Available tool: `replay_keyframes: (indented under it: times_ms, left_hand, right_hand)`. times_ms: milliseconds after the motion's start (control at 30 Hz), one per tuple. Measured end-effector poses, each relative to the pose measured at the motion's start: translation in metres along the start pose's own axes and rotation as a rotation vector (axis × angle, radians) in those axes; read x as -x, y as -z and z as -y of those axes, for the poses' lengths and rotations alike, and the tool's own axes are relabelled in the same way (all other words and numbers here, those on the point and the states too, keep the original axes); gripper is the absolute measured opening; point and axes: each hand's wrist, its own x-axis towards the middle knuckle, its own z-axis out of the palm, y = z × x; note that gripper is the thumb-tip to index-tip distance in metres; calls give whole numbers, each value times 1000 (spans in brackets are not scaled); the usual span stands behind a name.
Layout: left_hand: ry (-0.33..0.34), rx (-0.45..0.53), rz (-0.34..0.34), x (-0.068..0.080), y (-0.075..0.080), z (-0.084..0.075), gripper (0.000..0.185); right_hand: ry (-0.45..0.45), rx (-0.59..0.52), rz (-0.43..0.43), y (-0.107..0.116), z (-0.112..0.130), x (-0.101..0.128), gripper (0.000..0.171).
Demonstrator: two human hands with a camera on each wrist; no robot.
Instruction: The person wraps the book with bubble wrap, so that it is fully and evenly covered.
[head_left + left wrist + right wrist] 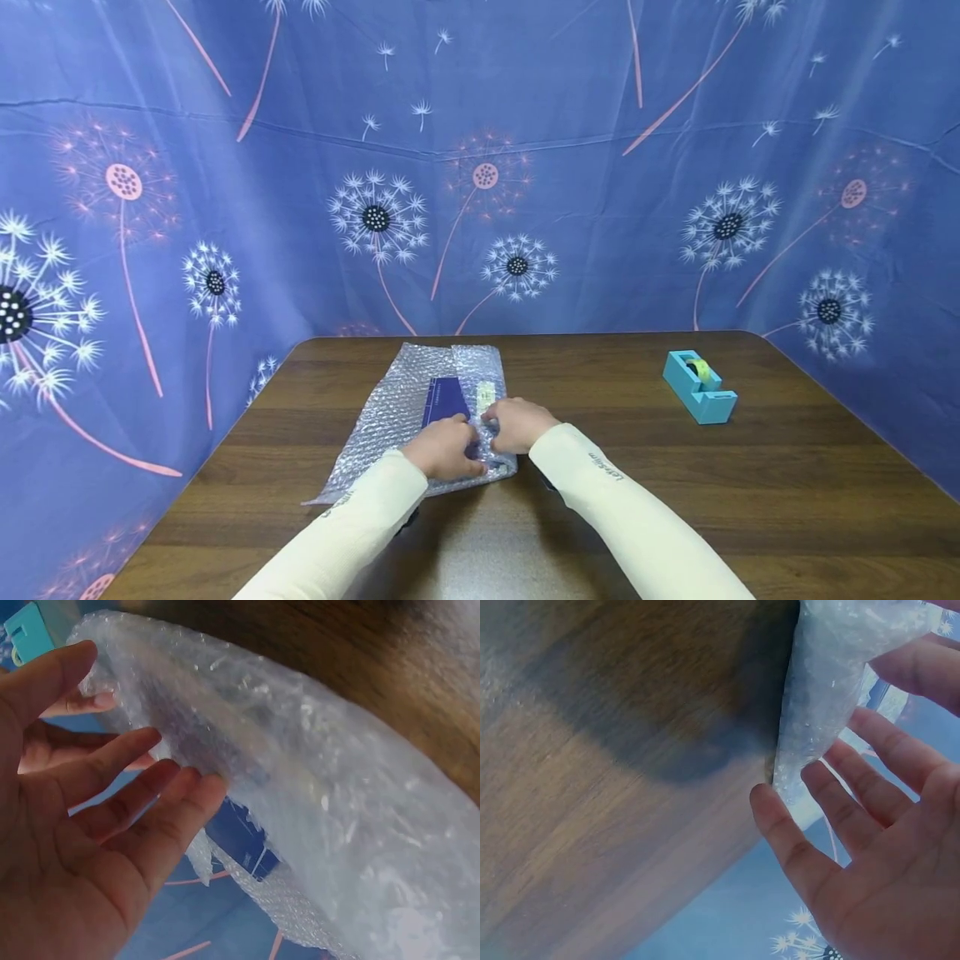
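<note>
We see a person's two hands working at a sheet of bubble wrap on a brown wood-grain table. A flat, dark blue book or box lies on the sheet, left of the right hand and just beyond the left hand, seemingly partly under a fold. Both hands are loosely unfurled, fingertips against the wrap, clenching nothing. The step looks like folding; we would keep the blue item square to the sheet, press the fold snug with flat fingers and smooth outward, so no slack lets it slide. Beyond the right hand, well apart, stands a turquoise tape dispenser with a yellow-green tape roll. The right sleeve's lettering appears to read "Let's Slim"; the left sleeve's is cut off. Print on the blue cover and a pale greenish patch is too small for us to read.
</note>
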Motion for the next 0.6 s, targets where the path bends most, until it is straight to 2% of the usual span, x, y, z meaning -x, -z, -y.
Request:
replay_keyframes:
  times_ms: [200, 333, 500, 600]
  left_hand:
    - [-7, 175, 79, 6, 9, 11, 36]
    - [-6, 265, 92, 11, 19, 22, 35]
    - [119, 233, 53, 21, 28, 38, 33]
    - [240, 159, 21, 29, 35, 48, 33]
  right_hand:
    - [-18, 24, 2, 0, 5, -1, 47]
    - [-23, 28, 8, 1, 7, -2, 49]
    - [-29, 22, 7, -1, 5, -4, 51]
    - [-41, 4, 18, -1, 4, -4, 52]
